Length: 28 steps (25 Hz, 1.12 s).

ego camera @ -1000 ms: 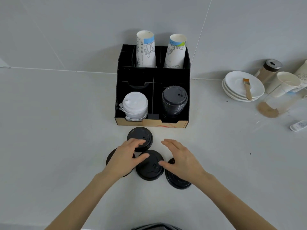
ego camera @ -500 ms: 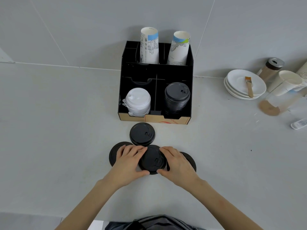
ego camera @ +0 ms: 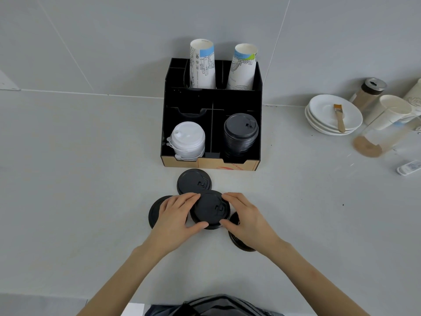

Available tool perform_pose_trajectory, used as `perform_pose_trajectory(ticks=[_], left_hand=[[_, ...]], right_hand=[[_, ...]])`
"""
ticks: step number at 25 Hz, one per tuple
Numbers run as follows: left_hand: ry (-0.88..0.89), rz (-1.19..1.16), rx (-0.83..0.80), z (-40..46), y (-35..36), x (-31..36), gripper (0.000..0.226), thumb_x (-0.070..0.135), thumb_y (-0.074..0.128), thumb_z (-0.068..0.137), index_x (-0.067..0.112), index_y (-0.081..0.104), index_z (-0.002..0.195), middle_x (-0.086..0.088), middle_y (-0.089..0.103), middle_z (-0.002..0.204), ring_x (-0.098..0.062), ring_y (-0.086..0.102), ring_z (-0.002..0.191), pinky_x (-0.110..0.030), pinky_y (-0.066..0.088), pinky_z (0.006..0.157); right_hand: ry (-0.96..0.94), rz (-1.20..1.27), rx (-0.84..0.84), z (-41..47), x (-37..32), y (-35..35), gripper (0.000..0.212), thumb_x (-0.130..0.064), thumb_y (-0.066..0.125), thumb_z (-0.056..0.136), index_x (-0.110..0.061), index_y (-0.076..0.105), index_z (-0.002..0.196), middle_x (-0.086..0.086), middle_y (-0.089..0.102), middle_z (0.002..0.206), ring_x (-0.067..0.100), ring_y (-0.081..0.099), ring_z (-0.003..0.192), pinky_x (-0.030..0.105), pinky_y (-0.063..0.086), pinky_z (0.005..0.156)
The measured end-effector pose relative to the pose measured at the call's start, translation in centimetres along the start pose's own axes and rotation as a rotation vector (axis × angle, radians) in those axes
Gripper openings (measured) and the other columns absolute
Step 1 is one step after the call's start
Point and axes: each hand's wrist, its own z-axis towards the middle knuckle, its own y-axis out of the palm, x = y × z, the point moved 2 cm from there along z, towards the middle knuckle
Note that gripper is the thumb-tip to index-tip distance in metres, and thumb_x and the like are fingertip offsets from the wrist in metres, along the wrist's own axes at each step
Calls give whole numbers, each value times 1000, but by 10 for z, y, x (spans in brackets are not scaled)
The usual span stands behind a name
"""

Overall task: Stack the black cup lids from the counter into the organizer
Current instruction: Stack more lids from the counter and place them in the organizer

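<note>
Several black cup lids lie on the grey counter in front of the black organizer (ego camera: pixel 165 124). The middle lid (ego camera: pixel 210 208) is gripped from both sides by my left hand (ego camera: pixel 176 218) and my right hand (ego camera: pixel 247 221). A second lid (ego camera: pixel 193 182) lies just behind it, nearer the organizer. A third lid (ego camera: pixel 155 212) shows under my left hand, and a fourth lid (ego camera: pixel 237 241) is partly hidden under my right hand. The organizer's front right compartment holds a stack of black lids (ego camera: pixel 241 134); the front left one holds white lids (ego camera: pixel 188 140).
Two paper cup stacks (ego camera: pixel 202 65) stand in the organizer's back slots. At the right are stacked white plates (ego camera: pixel 323 119) with a brush (ego camera: pixel 339 117), a shaker jar (ego camera: pixel 369 92), paper cups (ego camera: pixel 391 112) and a small white remote (ego camera: pixel 409 167).
Both hands dropped onto the middle black lid and closed on its edges. The lid now sits slightly closer to the organizer.
</note>
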Motion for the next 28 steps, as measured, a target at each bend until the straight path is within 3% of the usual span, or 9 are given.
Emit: perform_pose_trajectory(ticks=[3,6,8,12,14,18,22,28], left_hand=[[-12,-157,64,5,-7,9,87,69,37,59,23,35,133,6,39,140,-15,35,127,-37,25,112],[6,-216,120,12,-12,19,72,53,58,72,21,37,132,4,40,139,-13,35,126,-31,27,108],[11,-232,150,16,-14,25,64,41,63,77,20,38,131,3,41,138,-13,36,126,-30,27,107],[34,-232,177,29,-21,37,64,43,63,75,18,40,130,2,44,136,-15,38,124,-34,32,107],[53,-229,190,37,-26,43,67,45,59,71,18,40,129,2,45,134,-15,39,123,-29,30,104],[82,-227,240,55,-38,54,62,35,66,77,16,40,130,0,45,134,-12,37,123,-19,24,99],[111,-203,260,76,-48,63,60,34,64,78,15,39,130,0,44,135,-13,37,124,-16,23,97],[133,-207,279,107,-58,77,59,34,64,78,15,40,129,-3,45,134,-17,38,123,-18,24,97]], right_hand=[[-2,52,85,2,-3,-11,50,-15,61,82,-10,41,128,5,46,133,17,47,121,-1,21,94],[-9,79,151,5,-5,-23,49,-14,63,81,-9,44,126,6,48,132,16,47,120,-10,18,90],[-18,87,179,8,-5,-29,48,-14,63,81,-9,44,126,6,48,133,15,46,121,-7,18,93],[-38,122,216,14,-5,-43,47,-13,62,81,-11,46,124,3,48,133,5,41,117,-1,22,99],[-35,125,237,18,-3,-50,45,-13,63,81,-11,48,123,4,49,132,6,42,117,10,29,103],[-27,103,287,31,0,-68,41,-14,63,81,-10,51,120,5,50,132,5,43,113,-10,21,89],[-30,62,304,46,1,-87,40,-15,62,82,-9,51,120,6,49,132,10,46,115,-13,19,86],[-29,24,333,67,5,-114,39,-16,62,82,-11,52,120,3,50,134,16,48,120,6,24,95]])
